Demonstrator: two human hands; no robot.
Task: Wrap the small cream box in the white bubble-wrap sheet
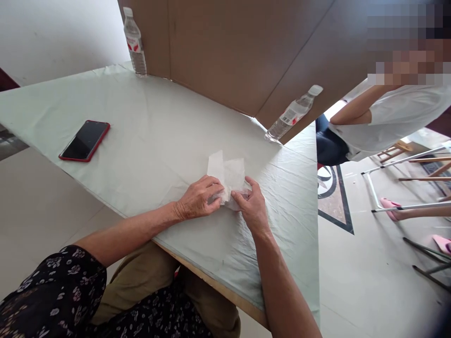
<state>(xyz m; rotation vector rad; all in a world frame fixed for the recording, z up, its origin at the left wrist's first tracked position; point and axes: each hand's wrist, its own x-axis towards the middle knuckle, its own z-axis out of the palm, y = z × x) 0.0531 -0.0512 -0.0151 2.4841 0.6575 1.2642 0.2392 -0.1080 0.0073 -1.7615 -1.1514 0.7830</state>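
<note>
My left hand (pixel 202 196) and my right hand (pixel 252 204) meet over the table near its front edge. Between them is a thin white tissue (pixel 234 171), partly folded, with two flaps standing up past my fingers. My left fingers are closed on its left side, while my right thumb and fingers pinch the lower right part. Something see-through, like plastic film, shows around my fingertips; its exact shape is unclear. My fingers hide the middle of the tissue.
Pale green cloth covers the table (pixel 158 141). A phone in a red case (pixel 84 141) lies at left. A brown cardboard panel (pixel 225 51) stands at the back, with one water bottle (pixel 135 44) at left and another bottle (pixel 294 114) at right. Another person (pixel 394 112) sits beyond.
</note>
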